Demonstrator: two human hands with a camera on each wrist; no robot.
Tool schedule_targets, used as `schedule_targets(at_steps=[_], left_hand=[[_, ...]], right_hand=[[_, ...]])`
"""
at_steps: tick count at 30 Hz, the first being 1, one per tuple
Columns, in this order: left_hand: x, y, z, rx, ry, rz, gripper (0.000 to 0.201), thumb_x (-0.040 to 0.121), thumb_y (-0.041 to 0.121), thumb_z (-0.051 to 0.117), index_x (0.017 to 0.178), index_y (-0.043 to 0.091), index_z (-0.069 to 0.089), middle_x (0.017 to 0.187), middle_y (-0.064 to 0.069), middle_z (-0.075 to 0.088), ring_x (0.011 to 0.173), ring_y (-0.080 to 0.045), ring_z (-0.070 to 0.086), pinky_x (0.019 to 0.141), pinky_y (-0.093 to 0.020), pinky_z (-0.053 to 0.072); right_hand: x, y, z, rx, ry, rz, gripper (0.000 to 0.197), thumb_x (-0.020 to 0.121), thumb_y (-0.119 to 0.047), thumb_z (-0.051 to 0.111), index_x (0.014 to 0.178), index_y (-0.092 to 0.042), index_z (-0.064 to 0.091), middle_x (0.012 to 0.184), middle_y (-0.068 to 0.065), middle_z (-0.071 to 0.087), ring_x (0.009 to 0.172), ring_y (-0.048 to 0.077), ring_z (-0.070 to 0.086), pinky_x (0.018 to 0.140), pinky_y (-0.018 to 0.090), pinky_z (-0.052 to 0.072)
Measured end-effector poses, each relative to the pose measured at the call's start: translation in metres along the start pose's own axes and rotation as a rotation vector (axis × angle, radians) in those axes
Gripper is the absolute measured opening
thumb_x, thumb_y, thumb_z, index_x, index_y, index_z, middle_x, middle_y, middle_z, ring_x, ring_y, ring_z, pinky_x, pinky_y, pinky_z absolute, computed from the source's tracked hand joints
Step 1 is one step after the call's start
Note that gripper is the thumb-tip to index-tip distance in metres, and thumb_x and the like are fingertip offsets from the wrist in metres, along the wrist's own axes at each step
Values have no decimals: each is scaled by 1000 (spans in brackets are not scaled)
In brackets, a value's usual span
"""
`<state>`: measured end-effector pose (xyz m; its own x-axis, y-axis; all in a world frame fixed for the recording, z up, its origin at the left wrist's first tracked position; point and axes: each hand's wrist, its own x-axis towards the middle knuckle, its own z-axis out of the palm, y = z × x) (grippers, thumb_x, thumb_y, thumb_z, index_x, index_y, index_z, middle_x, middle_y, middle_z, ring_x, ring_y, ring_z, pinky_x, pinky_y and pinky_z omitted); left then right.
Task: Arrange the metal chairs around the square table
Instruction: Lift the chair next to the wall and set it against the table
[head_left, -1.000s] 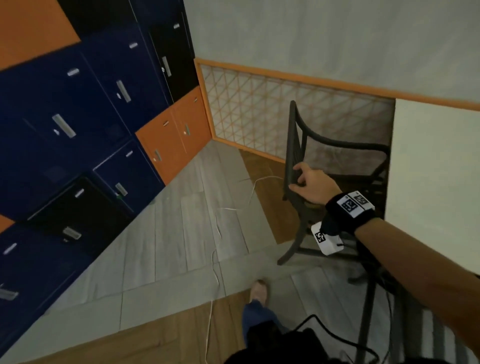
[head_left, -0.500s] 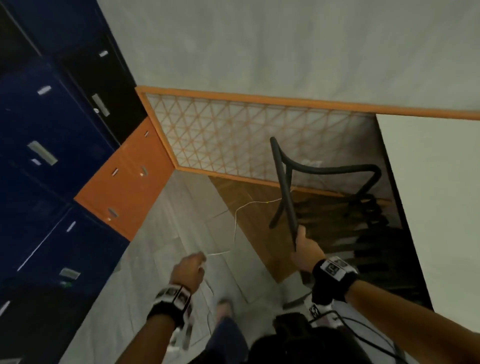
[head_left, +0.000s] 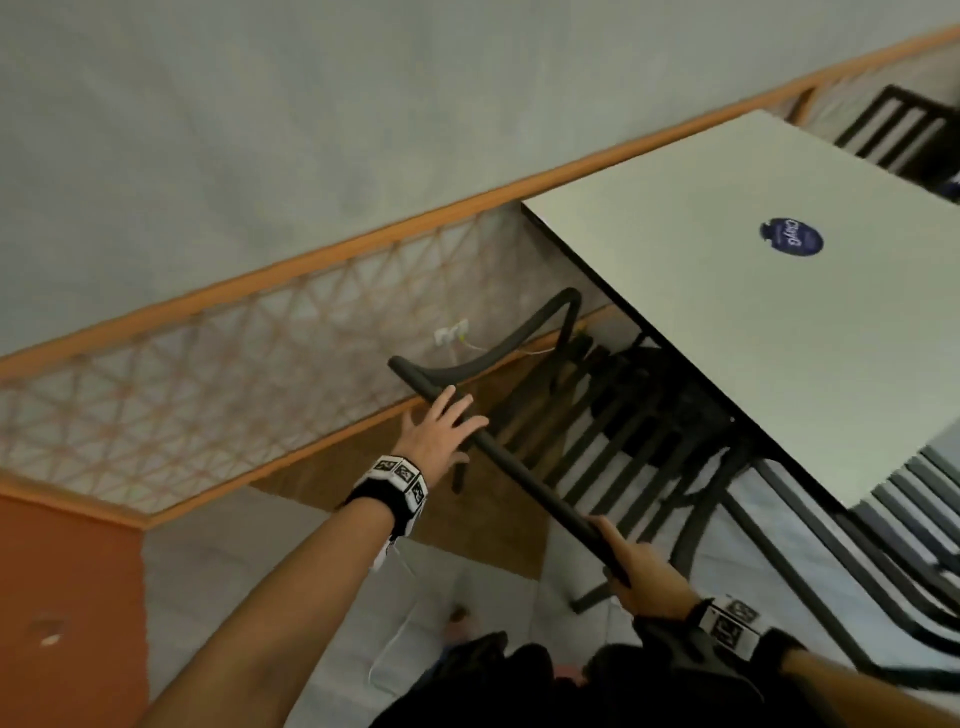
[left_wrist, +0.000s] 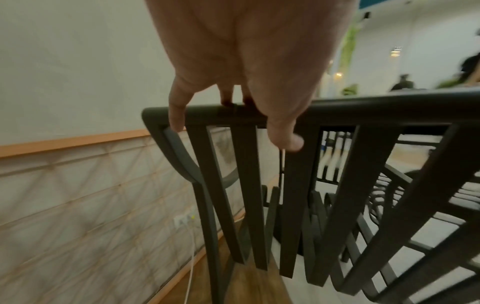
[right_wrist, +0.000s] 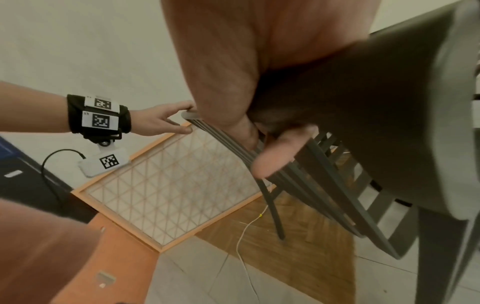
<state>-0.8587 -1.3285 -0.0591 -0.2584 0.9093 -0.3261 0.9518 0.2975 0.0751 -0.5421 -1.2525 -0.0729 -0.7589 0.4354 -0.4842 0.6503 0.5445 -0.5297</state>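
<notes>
A dark metal chair (head_left: 524, 483) with a slatted back stands half under the near-left side of the white square table (head_left: 727, 338). My right hand (head_left: 636, 571) grips the near end of its top rail; in the right wrist view the right hand (right_wrist: 259, 144) wraps the rail from above, thumb in front. My left hand (head_left: 441, 431) lies on the rail's far end by the armrest bend. In the left wrist view the left hand (left_wrist: 259, 82) drapes its fingers over the rail, thumb down the front of the chair's (left_wrist: 298, 185) slats. The seat is hidden under the table.
A lattice wall panel (head_left: 208, 395) with a socket and a white cable (head_left: 395, 639) runs close behind the chair. An orange cabinet (head_left: 67, 597) stands at lower left. Other dark chairs stand at the table's far side (head_left: 904, 130) and near-right side (head_left: 914, 525).
My left hand has risen from beside my body and landed on the chair's top rail. My right hand has kept its hold on the rail. My view has swung right, onto the table.
</notes>
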Motion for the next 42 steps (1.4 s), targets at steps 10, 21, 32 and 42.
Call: schedule_targets(at_steps=[10,21,32,42], left_hand=[[45,-60,-4,159,-72,216,91,87,-11,43,146,46,4,160,-7,8,147,-40,-6,108,-65,30],[147,-77,-34,203,52,251,81,89,-5,47,144,44,13,159,-9,15,147,-41,-2,110,-68,24],[178,-47,-51,132,53,134,85,91,0,50,144,49,7,161,-8,7,146,-43,-10,107,-74,4],[167,-31,-41,-240,281,-9,71,84,-2,56,145,22,30,160,-17,7,148,-38,-4,116,-61,19]], right_hand=[[24,-54,16,50,77,83,60,88,-18,46,141,-33,21,102,6,67,85,26,66,78,42,56],[84,-64,-30,132,205,145,49,93,-18,46,136,-31,27,87,1,61,69,18,59,67,35,56],[100,-53,-60,120,195,167,47,95,-13,44,137,-29,28,75,-4,51,52,6,48,46,19,41],[95,-30,-75,96,162,98,40,94,-53,42,130,-38,32,106,-4,66,79,13,64,76,36,57]])
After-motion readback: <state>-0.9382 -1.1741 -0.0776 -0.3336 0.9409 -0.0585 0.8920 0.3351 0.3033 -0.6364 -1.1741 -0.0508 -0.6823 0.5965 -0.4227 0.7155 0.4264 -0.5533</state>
